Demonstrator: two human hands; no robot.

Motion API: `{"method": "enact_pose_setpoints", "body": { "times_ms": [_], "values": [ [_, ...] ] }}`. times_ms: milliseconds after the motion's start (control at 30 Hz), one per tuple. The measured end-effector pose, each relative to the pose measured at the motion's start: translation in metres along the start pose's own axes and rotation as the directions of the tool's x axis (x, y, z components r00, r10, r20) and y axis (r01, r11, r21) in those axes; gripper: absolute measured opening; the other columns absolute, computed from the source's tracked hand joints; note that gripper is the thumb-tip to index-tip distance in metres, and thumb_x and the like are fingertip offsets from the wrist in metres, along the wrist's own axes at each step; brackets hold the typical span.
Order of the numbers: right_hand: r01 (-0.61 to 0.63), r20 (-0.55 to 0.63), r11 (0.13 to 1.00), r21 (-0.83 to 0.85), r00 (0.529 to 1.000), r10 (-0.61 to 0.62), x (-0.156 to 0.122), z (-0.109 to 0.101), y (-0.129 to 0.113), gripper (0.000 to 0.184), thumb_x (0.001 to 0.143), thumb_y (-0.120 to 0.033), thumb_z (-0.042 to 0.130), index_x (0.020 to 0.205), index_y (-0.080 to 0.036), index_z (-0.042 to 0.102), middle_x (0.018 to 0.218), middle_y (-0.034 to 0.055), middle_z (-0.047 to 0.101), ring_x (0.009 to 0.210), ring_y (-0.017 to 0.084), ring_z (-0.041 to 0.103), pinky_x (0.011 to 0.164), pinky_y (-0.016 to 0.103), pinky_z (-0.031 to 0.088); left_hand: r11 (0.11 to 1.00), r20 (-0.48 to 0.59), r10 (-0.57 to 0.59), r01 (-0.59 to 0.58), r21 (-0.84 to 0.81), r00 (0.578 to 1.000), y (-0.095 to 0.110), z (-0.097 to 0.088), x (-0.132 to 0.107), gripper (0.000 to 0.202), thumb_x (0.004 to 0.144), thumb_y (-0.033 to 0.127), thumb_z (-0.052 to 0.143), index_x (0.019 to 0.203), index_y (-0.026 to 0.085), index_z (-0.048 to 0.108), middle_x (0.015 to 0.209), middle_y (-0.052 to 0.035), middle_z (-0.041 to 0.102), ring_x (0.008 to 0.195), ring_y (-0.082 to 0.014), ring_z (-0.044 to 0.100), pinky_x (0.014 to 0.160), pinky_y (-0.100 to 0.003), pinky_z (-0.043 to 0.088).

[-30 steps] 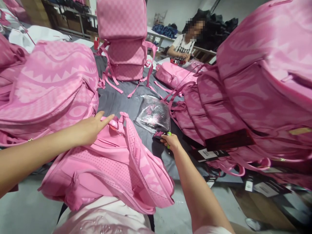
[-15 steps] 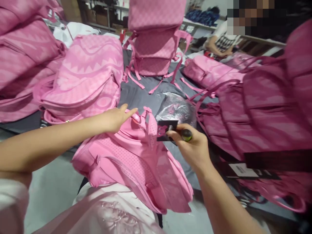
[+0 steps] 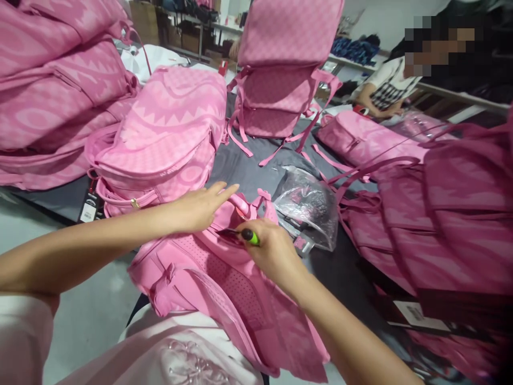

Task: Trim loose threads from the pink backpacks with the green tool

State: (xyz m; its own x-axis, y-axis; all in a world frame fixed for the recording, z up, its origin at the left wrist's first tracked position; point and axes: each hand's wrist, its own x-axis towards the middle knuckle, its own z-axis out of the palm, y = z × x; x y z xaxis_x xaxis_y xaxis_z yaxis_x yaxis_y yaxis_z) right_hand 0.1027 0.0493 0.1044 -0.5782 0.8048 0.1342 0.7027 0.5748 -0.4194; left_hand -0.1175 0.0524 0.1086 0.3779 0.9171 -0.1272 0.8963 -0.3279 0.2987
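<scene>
At the near edge of the tabletop (image 3: 250, 176), a pink bag (image 3: 224, 256) lies with its padded back up and its lower end overhanging toward the person's lap. The left hand (image 3: 200, 211) rests along its top edge, close by the handle (image 3: 239, 204), fingers stretched out; with the thumb side out of sight, I can't tell whether that grip is pinching cloth or only steadying it. The right hand's (image 3: 272, 248) grip is closed around a green tool (image 3: 251, 237), and a dark card (image 3: 228, 232) pokes out from the same fingers over a fold at the bag's top. I'd judge this bag to be partway done: the card has reached it but isn't out of the fingers, and I see no black tag hanging from it, whereas one tag (image 3: 88, 208) hangs by the bag (image 3: 168, 128) at left. More small pieces seem left in the clear pouch (image 3: 310, 203) just beyond the right hand, though glare blurs its contents. Whether the left pile (image 3: 60, 101) and right pile (image 3: 452, 208) are finished I can't say. The tool's working end is hidden in the fist, the card is too dark to read, and the right pile runs off the edge of sight.
</scene>
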Motion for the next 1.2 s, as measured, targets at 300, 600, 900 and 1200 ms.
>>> {"method": "enact_pose_setpoints", "body": {
  "times_ms": [300, 600, 900, 1200],
  "values": [
    [0.051, 0.317, 0.973, -0.225, 0.948, 0.024, 0.027, 0.029, -0.032, 0.013, 0.088, -0.020, 0.062, 0.086, -0.018, 0.075, 0.075, 0.0104, 0.076, 0.070, 0.024, 0.071, 0.058, 0.029, 0.036, 0.966, -0.209, -0.035, -0.021, -0.257, 0.977, -0.017, 0.018, -0.031, 0.064, 0.098, 0.028, 0.040, 0.160, 0.020, 0.023, 0.166, -0.0060, 0.029, 0.152, -0.0168, 0.032, 0.126, -0.036, 0.029],
    [0.078, 0.319, 0.972, -0.222, 0.948, -0.003, 0.027, 0.044, -0.030, 0.019, 0.092, -0.030, 0.065, 0.086, -0.015, 0.075, 0.080, 0.0143, 0.076, 0.075, 0.026, 0.073, 0.065, 0.029, 0.047, 0.830, -0.081, -0.136, 0.069, -0.553, 0.987, -0.034, 0.033, -0.049, 0.102, 0.078, 0.038, 0.074, 0.161, 0.020, 0.017, 0.167, -0.0100, 0.024, 0.154, -0.0270, 0.028, 0.127, -0.042, 0.028],
    [-0.332, -0.231, 0.876, -0.350, 0.937, 0.263, 0.008, -0.040, 0.072, 0.050, 0.093, -0.009, 0.046, 0.137, -0.026, 0.061, 0.135, 0.0101, 0.065, 0.118, 0.026, 0.063, 0.091, 0.033, 0.050, 0.797, -0.116, -0.205, 0.097, -0.596, 0.972, -0.041, 0.043, -0.058, 0.098, 0.075, 0.053, 0.077, 0.157, 0.024, 0.032, 0.162, -0.0068, 0.037, 0.151, -0.0326, 0.033, 0.126, -0.043, 0.029],
    [-0.523, 0.043, 0.749, -0.408, 0.808, 0.587, -0.015, -0.005, 0.195, 0.034, 0.096, -0.022, 0.065, 0.129, -0.019, 0.063, 0.133, 0.0130, 0.061, 0.109, 0.024, 0.065, 0.088, 0.040, 0.058, 0.799, -0.197, -0.411, 0.247, -0.548, 0.890, -0.029, 0.042, -0.068, 0.080, 0.077, 0.051, 0.074, 0.146, 0.019, 0.049, 0.140, -0.0070, 0.062, 0.129, -0.0310, 0.058, 0.114, -0.042, 0.045]
  ]
}}
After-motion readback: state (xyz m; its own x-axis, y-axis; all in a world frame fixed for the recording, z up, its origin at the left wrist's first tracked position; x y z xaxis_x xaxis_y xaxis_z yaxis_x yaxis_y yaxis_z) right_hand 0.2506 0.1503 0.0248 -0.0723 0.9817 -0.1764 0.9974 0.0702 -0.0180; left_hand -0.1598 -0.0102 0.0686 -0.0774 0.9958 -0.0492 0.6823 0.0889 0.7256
